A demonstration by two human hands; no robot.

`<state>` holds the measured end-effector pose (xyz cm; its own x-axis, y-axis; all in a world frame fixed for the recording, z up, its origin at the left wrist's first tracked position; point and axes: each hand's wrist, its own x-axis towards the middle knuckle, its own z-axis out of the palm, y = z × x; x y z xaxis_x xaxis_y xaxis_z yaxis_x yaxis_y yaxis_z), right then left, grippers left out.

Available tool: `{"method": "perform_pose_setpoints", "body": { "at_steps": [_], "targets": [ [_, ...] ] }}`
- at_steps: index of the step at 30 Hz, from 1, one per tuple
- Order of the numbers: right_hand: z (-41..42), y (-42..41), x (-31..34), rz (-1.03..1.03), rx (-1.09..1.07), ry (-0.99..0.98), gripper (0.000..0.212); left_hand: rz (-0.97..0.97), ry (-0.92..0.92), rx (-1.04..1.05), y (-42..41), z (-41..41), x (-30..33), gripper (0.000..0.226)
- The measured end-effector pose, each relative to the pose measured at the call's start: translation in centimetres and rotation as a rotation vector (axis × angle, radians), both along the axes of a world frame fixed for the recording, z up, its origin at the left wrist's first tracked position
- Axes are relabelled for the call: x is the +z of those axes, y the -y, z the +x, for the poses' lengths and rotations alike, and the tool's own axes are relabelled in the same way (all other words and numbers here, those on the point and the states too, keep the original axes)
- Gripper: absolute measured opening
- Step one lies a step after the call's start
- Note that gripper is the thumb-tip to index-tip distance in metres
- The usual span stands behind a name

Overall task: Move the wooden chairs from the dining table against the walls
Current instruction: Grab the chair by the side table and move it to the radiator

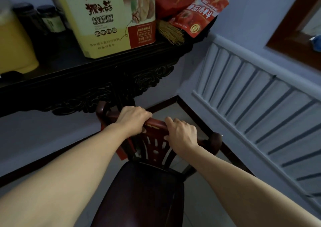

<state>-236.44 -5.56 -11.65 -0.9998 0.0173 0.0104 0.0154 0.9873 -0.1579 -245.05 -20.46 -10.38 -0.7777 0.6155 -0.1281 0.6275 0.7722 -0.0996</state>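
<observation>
Chair (149, 180): top rail held in left grip (132, 119) and right grip (182, 133), both closed. Worktop (73, 80): yellow box (102, 18) marked 核桃酥; red pouch (201, 11), writing partly legible.

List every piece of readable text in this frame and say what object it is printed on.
"猴头菇" in large brush characters: tall pale yellow box on the dark carved wooden table.
"核桃酥": same box, below the brush characters.
"坚果饼干", apparently, in green roundels: same box.
Small print and the red panel on the box: too blurred to read.
"番茄汤料", upside down, apparently: red tomato pouch.
Labels on the dark jars: unreadable.
</observation>
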Motion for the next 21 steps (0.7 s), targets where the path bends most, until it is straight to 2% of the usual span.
{"method": "perform_pose_setpoints", "body": {
  "at_steps": [2,7,10,21],
  "targets": [
    [1.1,0.0,0.7,-0.027,0.022,0.009,0.035,-0.057,-0.004,-0.041,-0.2,0.9,1.3,0.017],
    [4.9,-1.5,2.5,-0.030,0.033,0.034,0.035,-0.170,-0.005,-0.167,-2.3,3.9,3.8,0.017],
    [7.4,-3.1,3.6,-0.017,0.018,0.042,0.034,-0.171,-0.013,-0.251,-4.6,5.4,4.6,0.008],
    [15.4,-11.8,5.8,0.076,-0.185,0.048,0.033,-0.135,-0.042,-0.492,-15.8,10.6,6.2,0.010]
  ]
}}
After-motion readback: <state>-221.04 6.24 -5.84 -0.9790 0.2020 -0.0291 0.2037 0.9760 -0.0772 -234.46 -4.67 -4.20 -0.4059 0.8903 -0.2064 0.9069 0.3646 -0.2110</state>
